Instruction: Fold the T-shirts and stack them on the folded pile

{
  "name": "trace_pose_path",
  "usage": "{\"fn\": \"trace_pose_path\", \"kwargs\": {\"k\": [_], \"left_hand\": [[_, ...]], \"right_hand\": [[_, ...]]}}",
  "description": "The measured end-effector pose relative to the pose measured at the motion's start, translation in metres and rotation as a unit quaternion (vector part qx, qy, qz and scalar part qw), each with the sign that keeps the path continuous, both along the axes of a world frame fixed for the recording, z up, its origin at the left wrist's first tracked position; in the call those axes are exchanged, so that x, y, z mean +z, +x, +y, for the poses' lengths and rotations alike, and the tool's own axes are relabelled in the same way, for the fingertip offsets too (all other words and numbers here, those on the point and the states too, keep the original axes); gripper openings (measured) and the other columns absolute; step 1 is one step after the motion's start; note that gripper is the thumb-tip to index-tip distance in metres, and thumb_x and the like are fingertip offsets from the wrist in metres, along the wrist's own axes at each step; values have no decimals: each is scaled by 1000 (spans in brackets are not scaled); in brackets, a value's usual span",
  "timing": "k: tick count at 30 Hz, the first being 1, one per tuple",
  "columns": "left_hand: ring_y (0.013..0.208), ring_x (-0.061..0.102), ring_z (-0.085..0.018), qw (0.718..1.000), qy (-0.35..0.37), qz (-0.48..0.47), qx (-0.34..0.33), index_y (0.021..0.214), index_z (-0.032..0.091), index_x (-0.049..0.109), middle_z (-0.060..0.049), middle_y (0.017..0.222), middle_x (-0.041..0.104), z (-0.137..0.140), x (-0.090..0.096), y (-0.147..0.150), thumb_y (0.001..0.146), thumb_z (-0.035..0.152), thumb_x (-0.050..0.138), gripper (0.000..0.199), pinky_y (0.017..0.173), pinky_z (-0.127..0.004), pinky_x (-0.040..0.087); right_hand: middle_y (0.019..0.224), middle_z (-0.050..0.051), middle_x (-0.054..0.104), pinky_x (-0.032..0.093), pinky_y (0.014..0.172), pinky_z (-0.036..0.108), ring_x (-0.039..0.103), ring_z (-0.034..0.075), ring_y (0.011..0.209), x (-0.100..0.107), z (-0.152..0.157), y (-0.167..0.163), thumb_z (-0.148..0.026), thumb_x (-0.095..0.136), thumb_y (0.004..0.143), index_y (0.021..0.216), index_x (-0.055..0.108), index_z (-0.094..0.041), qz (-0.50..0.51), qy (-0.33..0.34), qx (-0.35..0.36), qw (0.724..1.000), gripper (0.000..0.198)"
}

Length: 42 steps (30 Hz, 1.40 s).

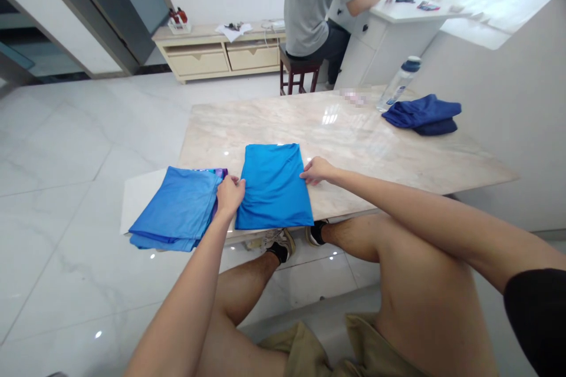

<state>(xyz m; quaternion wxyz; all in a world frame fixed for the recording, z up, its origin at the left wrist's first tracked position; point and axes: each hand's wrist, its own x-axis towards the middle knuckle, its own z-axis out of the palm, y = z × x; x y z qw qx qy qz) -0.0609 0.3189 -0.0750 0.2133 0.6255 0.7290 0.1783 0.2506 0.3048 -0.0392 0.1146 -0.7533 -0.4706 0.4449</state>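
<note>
A bright blue folded cloth point(275, 188) lies flat on the marble-topped table, with small wrinkles across its lower left part. My left hand point(230, 193) is closed at the cloth's left edge, thumb and fingers pinching it. At the right edge, my right hand point(317, 171) has its fingertips closed on the border of the same cloth. Just left of my left hand sits a stack of lighter blue folded cloths point(177, 203), partly over a white board or sheet point(140, 191). Something purple patterned point(224, 172) peeks out beside the stack.
The marble table point(354, 171) carries a dark blue crumpled cloth point(424, 113) and a clear water bottle point(400, 83) at the far right. A person in a grey shirt point(316, 6) sits on a stool point(300, 68) at a white counter point(407, 12). A low cabinet point(198, 62) stands behind.
</note>
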Motion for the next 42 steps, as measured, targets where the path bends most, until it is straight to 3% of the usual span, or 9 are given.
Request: {"fn": "trace_pose_path", "kwargs": {"k": [6, 9, 13, 17, 25, 32, 37, 40, 42], "left_hand": [[105, 80, -40, 983, -126, -135, 9, 75, 19, 74, -18, 85, 82, 16, 7, 11, 87, 53, 79, 37, 83, -39, 61], [93, 81, -37, 950, -197, -237, 58, 78, 16, 76, -17, 83, 82, 12, 8, 17, 79, 56, 89, 42, 72, -39, 62], [94, 82, -34, 926, -196, -315, 72, 86, 15, 79, -17, 90, 84, 5, 15, 22, 69, 48, 99, 43, 77, -39, 67], [98, 82, -36, 917, -154, -363, 55, 83, 16, 80, -13, 81, 83, 0, 27, 25, 60, 41, 104, 42, 84, -42, 69], [95, 80, -32, 889, -94, -448, 13, 84, 15, 82, -12, 88, 85, -6, 68, 20, 54, 63, 103, 60, 87, -40, 66], [90, 75, -23, 858, 132, -495, 46, 92, 16, 83, -4, 89, 81, -31, 97, 14, 63, 62, 97, 56, 86, -32, 61], [92, 70, -21, 888, 223, -400, 40, 84, 18, 78, -2, 86, 74, -40, 97, 2, 74, 55, 89, 40, 82, -29, 59], [102, 69, -21, 913, 258, -312, 35, 86, 19, 75, -5, 105, 72, -41, 93, -9, 80, 50, 85, 33, 84, -28, 59], [112, 68, -23, 922, 284, -263, 28, 85, 20, 71, -7, 118, 69, -42, 92, -15, 83, 48, 83, 30, 92, -31, 59]], "right_hand": [[73, 6, 74, 68, 57, 31, 65, 14, 58, -7, 9, -3, -33, 104, 72, 90, 72, -12, 73, -49, -70, 994, 42], [73, 3, 69, 69, 61, 34, 63, 15, 63, -10, 9, 0, -40, 107, 66, 87, 72, -14, 67, -50, -63, 994, 49], [69, 0, 62, 66, 62, 31, 59, 15, 66, -11, 5, 3, -46, 107, 66, 81, 70, -16, 84, -48, -48, 994, 50], [64, -4, 54, 58, 63, 26, 53, 12, 65, 0, 0, 9, -42, 104, 72, 74, 69, -16, 95, 1, -39, 995, 44], [87, 4, 76, 54, 78, 27, 64, 17, 88, 52, -6, 29, -47, 94, 80, 83, 80, -17, 126, 175, -32, 976, 33], [84, 4, 76, 53, 75, 32, 64, 20, 82, 92, -29, 36, -63, 84, 85, 90, 83, -18, 90, 348, -10, 933, 45], [104, 8, 77, 57, 89, 37, 70, 24, 99, 102, -29, 22, -56, 82, 90, 87, 79, -19, 34, 419, 44, 906, 37], [115, 9, 78, 56, 99, 40, 71, 26, 110, 106, -27, 11, -53, 78, 94, 90, 78, -19, 26, 448, 49, 892, 34], [107, 8, 79, 56, 102, 41, 72, 26, 108, 108, -27, 6, -54, 76, 95, 89, 77, -19, 34, 448, 54, 892, 36]]}}
